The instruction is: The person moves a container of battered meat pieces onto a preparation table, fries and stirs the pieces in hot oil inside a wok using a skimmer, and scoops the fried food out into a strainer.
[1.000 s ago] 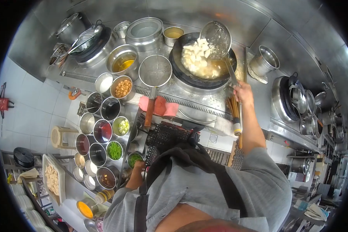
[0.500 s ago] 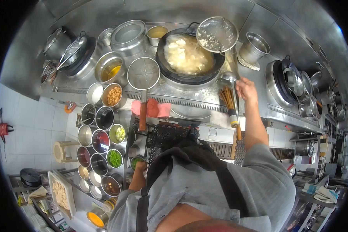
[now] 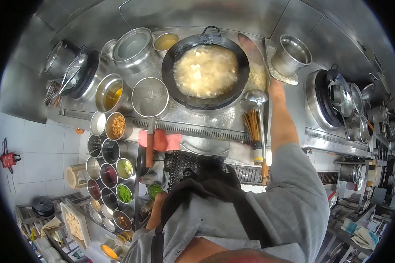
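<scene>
My right hand (image 3: 276, 89) reaches past the wok's right side, closed at the lower end of a long-handled strainer (image 3: 253, 49), which appears tilted nearly edge-on. The grip itself is mostly hidden. Pale pieces bubble in cloudy liquid in the black wok (image 3: 170, 83). Just below my right hand lies a ladle (image 3: 256, 97), handle toward me, beside a bundle of thin brown sticks (image 3: 252, 125). Low by my body, my left hand (image 3: 160, 198) is next to a container of chopped greens (image 3: 155, 190); its fingers are hidden.
Another strainer (image 3: 150, 98) rests left of the wok, handle over the counter edge by a pink cloth (image 3: 173, 141). Steel pots (image 3: 111, 93) and several ingredient containers (image 3: 124, 168) stand left. A tall steel pot (image 3: 291, 55) and stacked woks (image 3: 322, 98) are right.
The strainer has swung from a flat position over the wok's back right to a steeply tilted one at its right side. My right hand has moved farther forward. The view has shifted slightly.
</scene>
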The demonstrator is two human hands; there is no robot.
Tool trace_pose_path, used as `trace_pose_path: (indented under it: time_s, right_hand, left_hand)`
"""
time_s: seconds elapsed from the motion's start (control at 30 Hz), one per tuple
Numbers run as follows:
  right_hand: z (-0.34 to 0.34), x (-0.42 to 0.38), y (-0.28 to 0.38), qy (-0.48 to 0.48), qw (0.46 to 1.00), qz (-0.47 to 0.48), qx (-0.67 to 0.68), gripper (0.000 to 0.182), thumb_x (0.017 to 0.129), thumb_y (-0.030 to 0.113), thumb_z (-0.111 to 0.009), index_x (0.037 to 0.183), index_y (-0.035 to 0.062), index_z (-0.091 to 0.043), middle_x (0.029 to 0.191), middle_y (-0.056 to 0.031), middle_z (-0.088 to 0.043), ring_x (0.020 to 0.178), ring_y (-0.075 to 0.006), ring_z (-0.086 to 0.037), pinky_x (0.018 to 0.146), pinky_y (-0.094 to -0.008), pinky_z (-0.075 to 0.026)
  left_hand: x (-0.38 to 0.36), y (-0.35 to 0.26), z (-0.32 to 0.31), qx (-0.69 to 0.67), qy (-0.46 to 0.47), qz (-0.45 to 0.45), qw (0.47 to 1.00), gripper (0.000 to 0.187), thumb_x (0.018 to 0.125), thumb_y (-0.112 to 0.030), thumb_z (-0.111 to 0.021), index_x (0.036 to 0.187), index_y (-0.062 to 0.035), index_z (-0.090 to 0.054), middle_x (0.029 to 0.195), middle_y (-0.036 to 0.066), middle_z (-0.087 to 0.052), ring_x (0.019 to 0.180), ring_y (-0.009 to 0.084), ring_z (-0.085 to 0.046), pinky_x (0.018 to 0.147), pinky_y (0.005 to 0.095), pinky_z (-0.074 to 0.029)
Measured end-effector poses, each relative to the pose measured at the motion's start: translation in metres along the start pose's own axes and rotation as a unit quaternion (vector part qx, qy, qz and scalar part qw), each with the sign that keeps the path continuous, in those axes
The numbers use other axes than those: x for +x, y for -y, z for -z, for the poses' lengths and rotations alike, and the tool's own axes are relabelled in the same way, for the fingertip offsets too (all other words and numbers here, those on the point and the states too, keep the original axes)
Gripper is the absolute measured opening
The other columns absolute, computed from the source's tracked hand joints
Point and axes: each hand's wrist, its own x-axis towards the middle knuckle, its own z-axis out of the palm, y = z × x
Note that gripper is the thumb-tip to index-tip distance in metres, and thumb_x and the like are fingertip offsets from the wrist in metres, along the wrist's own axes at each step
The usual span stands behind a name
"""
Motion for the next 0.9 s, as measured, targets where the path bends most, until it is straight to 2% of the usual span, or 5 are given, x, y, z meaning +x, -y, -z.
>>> trace_pose_path:
  time_s: [0.07, 0.17, 0.33, 0.7, 0.9]
  right_hand:
    - [0.008, 0.001, 0.0, -0.031, 0.999, 0.004, 0.021, 0.034, 0.081, 0.009, -0.046, 0.111, 0.009, -0.063, 0.097, -0.0234, -0.063, 0.098, -0.0435, -0.057, 0.085, -0.0496, -0.045]
    - [0.025, -0.026, -0.01, -0.158, 0.985, 0.041, 0.063, 0.035, 0.082, 0.011, -0.05, 0.115, 0.0099, -0.061, 0.084, -0.0208, -0.065, 0.08, -0.038, -0.064, 0.073, -0.0465, -0.05]
    - [0.091, -0.11, 0.033, -0.059, 0.975, -0.021, 0.214, 0.036, 0.083, 0.011, -0.052, 0.118, 0.0085, -0.06, 0.062, -0.0117, -0.059, 0.048, -0.0207, -0.056, 0.048, -0.0362, -0.046]
    - [0.009, -0.192, 0.116, 0.267, 0.804, -0.125, 0.517, 0.006, 0.082, 0.006, -0.056, 0.083, 0.0006, -0.056, 0.055, -0.006, -0.053, 0.032, -0.0142, -0.044, 0.028, -0.0268, -0.026]
    - [-0.024, -0.205, 0.196, 0.261, 0.711, -0.088, 0.647, 0.004, 0.083, 0.004, -0.055, 0.085, 0.0009, -0.054, 0.06, -0.0052, -0.055, 0.035, -0.0098, -0.042, 0.027, -0.0228, -0.02]
  left_hand:
    - [0.008, 0.002, 0.005, 0.081, -0.047, -0.087, 0.992, 0.019, 0.084, -0.02, -0.052, 0.078, -0.0069, -0.063, 0.075, 0.01, -0.065, 0.067, 0.0232, -0.066, 0.054, 0.0399, -0.051]
    - [0.013, -0.011, 0.021, -0.342, 0.053, 0.188, 0.919, 0.017, 0.083, -0.02, -0.052, 0.079, -0.0078, -0.064, 0.079, 0.011, -0.066, 0.07, 0.0253, -0.067, 0.058, 0.0423, -0.052]
    - [0.028, -0.012, 0.019, 0.291, 0.044, -0.088, 0.952, 0.016, 0.078, -0.022, -0.056, 0.086, -0.0104, -0.066, 0.082, 0.013, -0.066, 0.075, 0.0316, -0.066, 0.063, 0.045, -0.053]
    - [-0.023, 0.007, 0.026, 0.144, -0.063, -0.13, 0.979, 0.025, 0.078, -0.02, -0.062, 0.101, -0.0122, -0.065, 0.101, 0.012, -0.065, 0.085, 0.0308, -0.065, 0.07, 0.0419, -0.055]
    - [-0.068, 0.058, -0.01, -0.365, -0.014, 0.278, 0.889, 0.019, 0.081, -0.018, -0.059, 0.096, -0.0063, -0.063, 0.085, 0.014, -0.065, 0.072, 0.0246, -0.066, 0.057, 0.0415, -0.055]
